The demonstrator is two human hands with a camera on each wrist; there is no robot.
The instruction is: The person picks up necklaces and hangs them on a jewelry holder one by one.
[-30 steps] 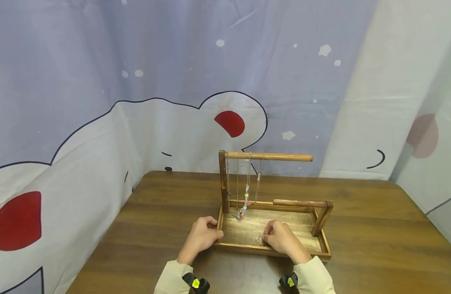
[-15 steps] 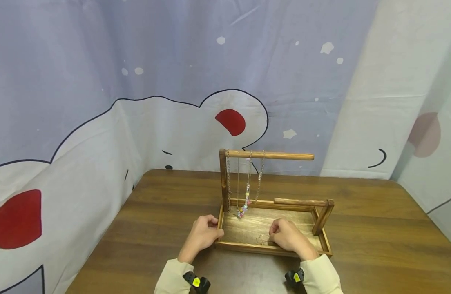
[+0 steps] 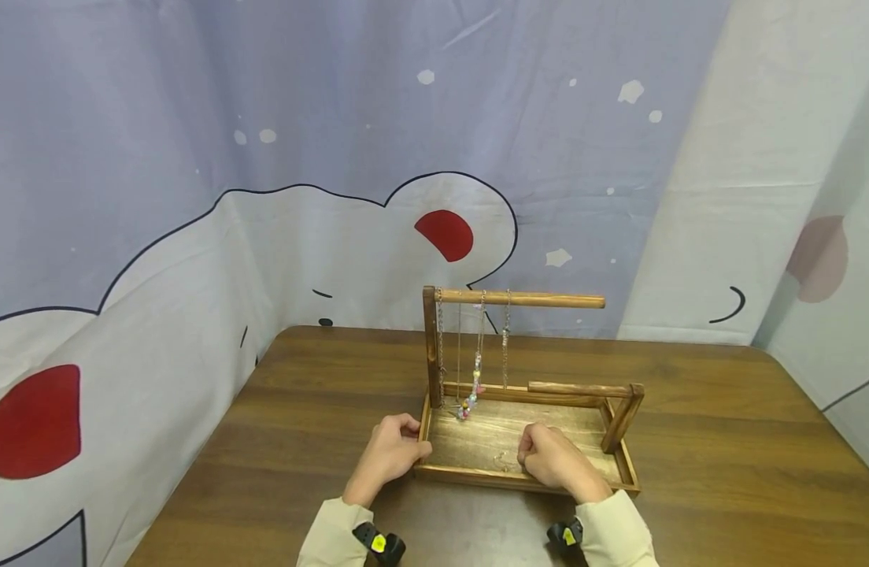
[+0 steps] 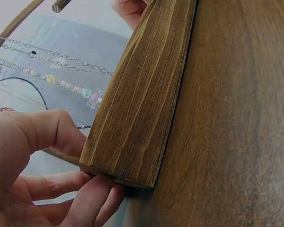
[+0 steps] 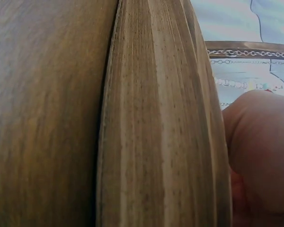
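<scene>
A wooden jewellery stand (image 3: 519, 301) with a shallow tray base (image 3: 486, 475) stands on the table. My left hand (image 3: 392, 450) grips the tray's left end, thumb inside and fingers round the outer side, also seen as the left hand (image 4: 42, 142) in the left wrist view. Inside the tray, near the front wall, is my right hand (image 3: 551, 457) with fingers curled; what lies between its fingertips is hidden. Just left of it lies a small gold-coloured piece of jewellery (image 3: 501, 459), too small to identify. Several necklaces hang from the upper bar, one a colourful beaded necklace (image 3: 471, 394).
A lower wooden bar (image 3: 579, 390) juts left from a short post on the tray's right side. The brown table (image 3: 335, 370) spreads around the stand. Behind it hangs a printed curtain (image 3: 349, 260).
My right hand has shifted slightly right, away from the small gold-coloured piece, which stays in the tray. The rightmost hanging chain has swung to hang straight. The left hand keeps its place.
</scene>
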